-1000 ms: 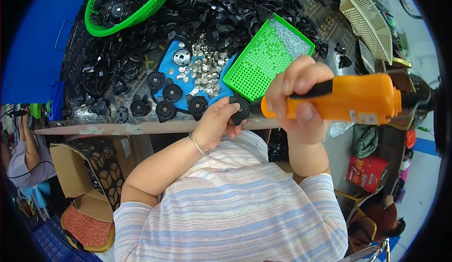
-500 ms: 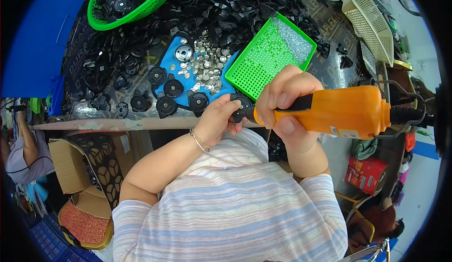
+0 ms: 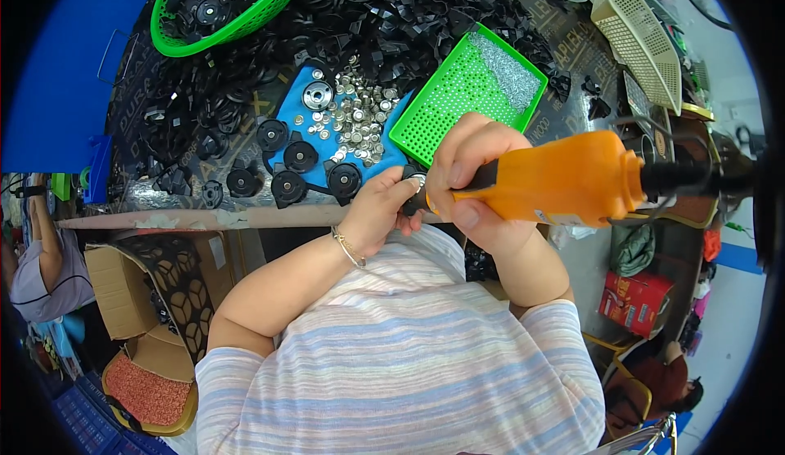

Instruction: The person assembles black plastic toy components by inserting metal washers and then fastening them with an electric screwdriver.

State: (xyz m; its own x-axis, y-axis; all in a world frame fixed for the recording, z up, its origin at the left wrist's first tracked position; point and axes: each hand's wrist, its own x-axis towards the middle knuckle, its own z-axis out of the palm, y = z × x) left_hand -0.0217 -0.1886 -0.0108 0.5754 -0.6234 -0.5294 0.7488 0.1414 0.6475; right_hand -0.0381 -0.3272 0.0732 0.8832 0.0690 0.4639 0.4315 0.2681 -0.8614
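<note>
My right hand [image 3: 482, 181] grips an orange electric screwdriver [image 3: 564, 179], held almost level with its front end toward my left hand [image 3: 378, 210]. Between the fingers and thumb of my left hand is a small black round part [image 3: 415, 200], mostly covered. The screwdriver's front end is at this part; my right fingers hide its tip. Several similar black round parts [image 3: 344, 180] lie along the table's near edge, left of my hands. Behind them, a blue cloth [image 3: 288, 110] carries a pile of small silvery metal caps [image 3: 360, 120] and a larger metal disc [image 3: 317, 95].
A green perforated tray [image 3: 421, 116] with small silvery pieces [image 3: 507, 71] stands behind my right hand. Black plastic parts [image 3: 368, 13] heap across the back, beside a green basket [image 3: 270, 9]. A beige basket [image 3: 638, 38] is far right. People sit at both sides.
My right hand and the screwdriver have shifted left, closer to my left hand, and the shaft between them no longer shows. My left hand has hardly moved.
</note>
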